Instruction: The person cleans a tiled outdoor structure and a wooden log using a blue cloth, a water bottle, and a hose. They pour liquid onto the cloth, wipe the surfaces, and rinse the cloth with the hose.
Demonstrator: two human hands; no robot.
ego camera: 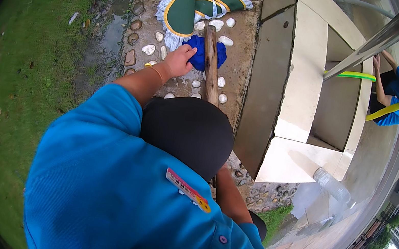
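My left hand [180, 61] reaches past my knee with fingers curled at the near-left edge of a bunched dark blue cloth [197, 55], seemingly pinching it. Across the cloth lies a weathered round wooden pole [212, 62], its near part hidden by my knee. Just beyond is a folded green flat mop head [180, 11] with yellow trim and white fringe, by the pole's far end. Only the wrist side of my right hand [221, 172] shows beside my knee; its fingers and anything in them are hidden.
White stones [226, 41] and brown cobbles [130, 58] stud the wet paving, with grass [38, 62] left. A tiled ledge [300, 81] carries a metal post [374, 42]. Beyond it are a clear plastic bottle [333, 187] and a person in blue [394, 99] near a yellow-green hose [357, 76].
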